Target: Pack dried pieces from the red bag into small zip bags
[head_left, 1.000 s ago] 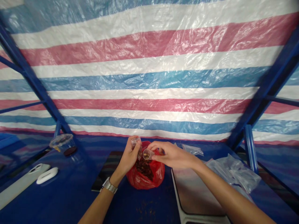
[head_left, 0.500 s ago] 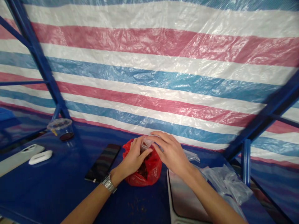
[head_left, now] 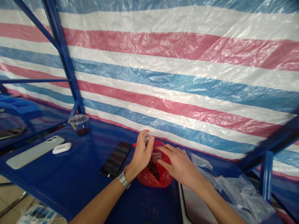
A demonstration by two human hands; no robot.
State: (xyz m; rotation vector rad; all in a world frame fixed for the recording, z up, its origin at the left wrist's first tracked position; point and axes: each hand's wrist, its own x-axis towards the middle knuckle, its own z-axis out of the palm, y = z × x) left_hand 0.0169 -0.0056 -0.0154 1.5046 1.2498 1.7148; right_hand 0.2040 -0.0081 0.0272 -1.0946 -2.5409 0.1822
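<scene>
Pinching a small clear cup (head_left: pixel 157 157) with our right hand (head_left: pixel 179 161), we hold it low over the open red bag (head_left: pixel 166 178), likely so stray dark bits (head_left: pixel 153 169) land inside, our left hand (head_left: pixel 141 152) gripping a clear plastic bag (head_left: pixel 148 137) just far-left, seemingly for steadiness.

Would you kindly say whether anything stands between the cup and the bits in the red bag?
Nothing visible does: the cup, in the right hand, is at the open mouth of the red bag.
</scene>
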